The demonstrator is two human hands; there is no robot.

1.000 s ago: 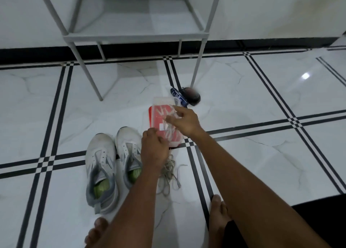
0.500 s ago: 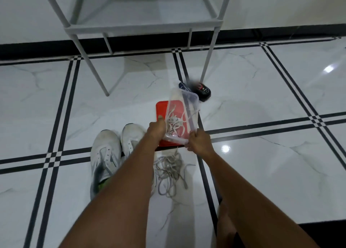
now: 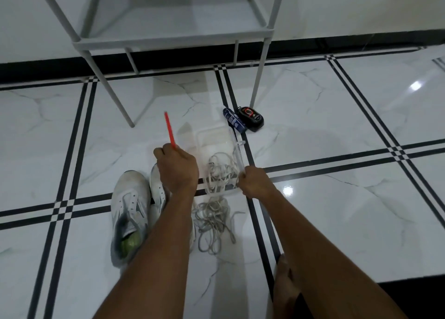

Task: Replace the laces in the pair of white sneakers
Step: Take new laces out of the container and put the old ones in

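At the bottom edge, toward 5 o'clock, a bare foot [image 3: 284, 282] rests on the tiled floor [image 3: 337, 131]. At about 7 o'clock of the frame's centre the pair of white sneakers [image 3: 131, 212] lies side by side, toes pointing away, the right shoe largely hidden by the left forearm. Just beside them at 3 o'clock is a loose heap of grey old laces [image 3: 213, 218]. Beyond that heap the right hand [image 3: 255, 182] pinches the near corner of a clear plastic box [image 3: 214, 140], which holds a tangle of white laces [image 3: 220, 172]. At 9 o'clock of the box, the left hand [image 3: 177, 168] has its grip curled round a red lid [image 3: 170, 131], seen edge-on and standing up. Farther off, at 1 o'clock from the box, a blue tube [image 3: 234, 120] touches a black tin [image 3: 250, 118]. Farthest stands a grey metal rack [image 3: 173, 39] against the wall.
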